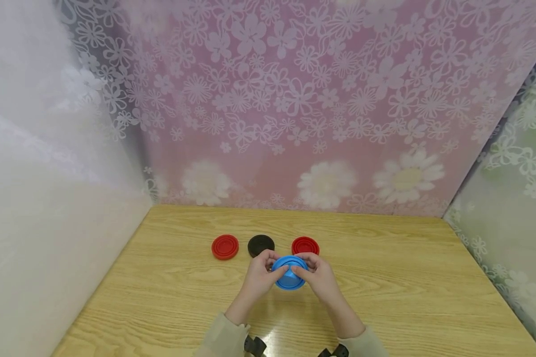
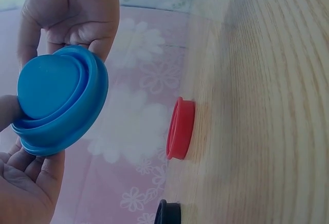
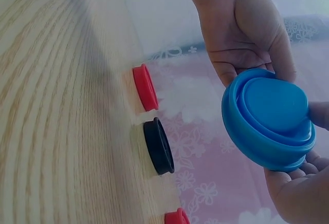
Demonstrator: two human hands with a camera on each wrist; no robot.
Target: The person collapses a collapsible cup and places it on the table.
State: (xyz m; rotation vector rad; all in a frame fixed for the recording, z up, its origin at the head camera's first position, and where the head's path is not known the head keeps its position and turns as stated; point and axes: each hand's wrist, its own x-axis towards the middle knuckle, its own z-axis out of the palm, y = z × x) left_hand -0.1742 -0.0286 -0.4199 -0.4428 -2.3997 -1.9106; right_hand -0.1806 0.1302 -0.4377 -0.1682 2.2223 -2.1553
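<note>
A blue collapsible cup [image 1: 289,281] with stepped rings is held above the table between both hands. My left hand [image 1: 258,277] grips its left side and my right hand [image 1: 321,280] its right, each with a thumb on the near face and fingers behind the rim. In the left wrist view the blue cup [image 2: 49,88] is tilted, its round base and folded rings facing the camera. The right wrist view shows one side of the inner ring of the cup [image 3: 272,106] pushed in unevenly under a thumb.
On the wooden table [image 1: 183,297], beyond the hands, lie a red flattened disc [image 1: 225,247] at left, a black one [image 1: 261,244] in the middle and another red one [image 1: 305,244] at right. A flowered pink curtain [image 1: 268,109] stands at the back, with pale panels at both sides.
</note>
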